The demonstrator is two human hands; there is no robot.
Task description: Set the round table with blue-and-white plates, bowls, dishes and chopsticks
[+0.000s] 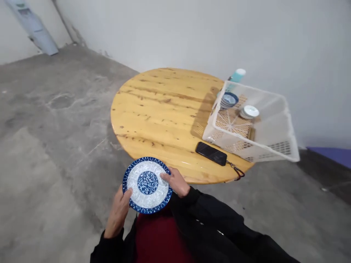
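A blue-and-white patterned plate (147,184) is held in front of my body, just off the near edge of the round wooden table (161,109). My left hand (118,211) grips the plate's lower left rim, fingers closed under it. My right hand (175,180) holds the right rim, thumb lying on the plate's face.
A white plastic basket (270,133) stands on the table's right side, overhanging its edge, with a stack of blue bowls (229,99) and a small white dish (250,111) inside. A black phone (211,153) with a strap lies near it. A teal bottle (237,76) stands behind. Concrete floor all around.
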